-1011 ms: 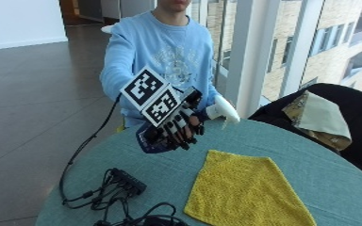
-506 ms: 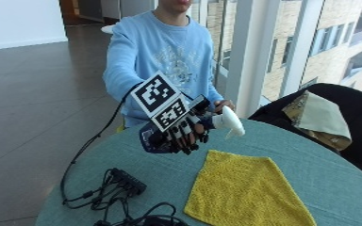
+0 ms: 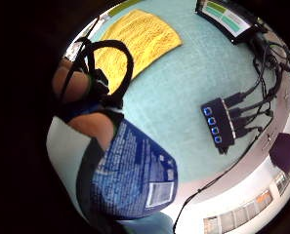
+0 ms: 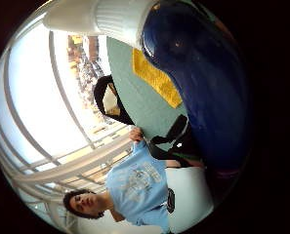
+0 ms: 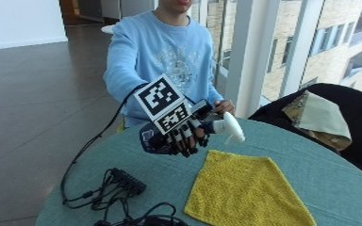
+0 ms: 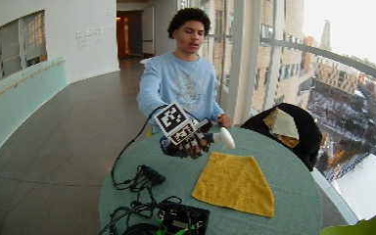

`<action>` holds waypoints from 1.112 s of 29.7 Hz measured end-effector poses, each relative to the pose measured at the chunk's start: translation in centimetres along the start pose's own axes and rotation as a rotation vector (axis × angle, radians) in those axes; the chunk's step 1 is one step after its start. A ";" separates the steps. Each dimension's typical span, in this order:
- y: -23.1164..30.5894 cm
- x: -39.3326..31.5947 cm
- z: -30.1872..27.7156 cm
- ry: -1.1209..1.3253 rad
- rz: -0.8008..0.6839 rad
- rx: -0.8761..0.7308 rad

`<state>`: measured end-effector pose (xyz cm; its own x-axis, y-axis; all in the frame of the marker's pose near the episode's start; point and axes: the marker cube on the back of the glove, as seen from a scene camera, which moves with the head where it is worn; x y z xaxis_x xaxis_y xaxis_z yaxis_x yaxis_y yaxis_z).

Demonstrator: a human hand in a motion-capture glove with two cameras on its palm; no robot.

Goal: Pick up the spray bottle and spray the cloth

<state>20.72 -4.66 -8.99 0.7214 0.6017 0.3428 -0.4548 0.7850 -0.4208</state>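
Note:
My gloved right hand (image 5: 182, 136) grips a dark blue spray bottle (image 5: 152, 140) and holds it tilted in the air above the round table. The bottle's white spray head (image 5: 229, 127) points down toward the yellow cloth (image 5: 247, 193), which lies flat on the table just beyond and below the nozzle. The little finger side palm view shows the bottle's blue label (image 3: 132, 178) close under my fingers (image 3: 93, 126), with the cloth (image 3: 134, 41) farther off. The thumb side palm view shows the blue body (image 4: 203, 92) and white head (image 4: 108, 19). The bare left hand (image 5: 224, 106) rests at the table's far edge.
A black hub with cables (image 5: 126, 181) lies on the teal table (image 5: 332, 174) near its front left edge. A device with a screen (image 6: 183, 218) sits at the front. A dark chair with a folded cloth (image 5: 316, 115) stands beyond the table at the right.
My hand has carried the bottle a little to the right and tipped it, so the white spray head now hangs closer to the yellow cloth.

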 end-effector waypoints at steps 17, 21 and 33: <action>0.0 -0.3 0.1 0.014 0.020 -0.012; 0.0 -0.4 0.3 0.019 0.029 -0.028; -0.3 -1.0 0.5 0.038 0.042 -0.027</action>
<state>19.84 -5.38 -8.78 0.7216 0.6276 0.2922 -0.4714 0.7546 -0.4564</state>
